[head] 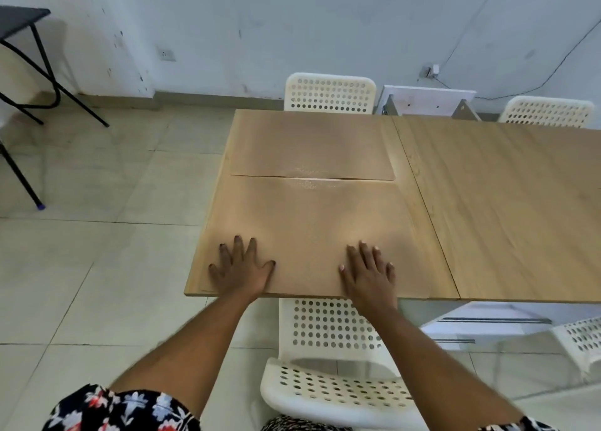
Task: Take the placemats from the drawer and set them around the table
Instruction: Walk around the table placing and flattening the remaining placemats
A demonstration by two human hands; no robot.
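Observation:
Two tan placemats lie flat on the left end of the wooden table (504,209). The far placemat (309,144) sits by the back edge. The near placemat (305,222) reaches the front edge and almost touches the far one. My left hand (242,269) presses flat on the near placemat's front left part, fingers spread. My right hand (369,272) rests flat on its front right part, fingers apart. Neither hand grips anything.
A white perforated chair (328,359) stands under the table's front edge below my hands. Two more white chairs (330,93) (546,111) stand at the far side, with a white drawer unit (429,100) between them. A black folding table (22,23) is far left.

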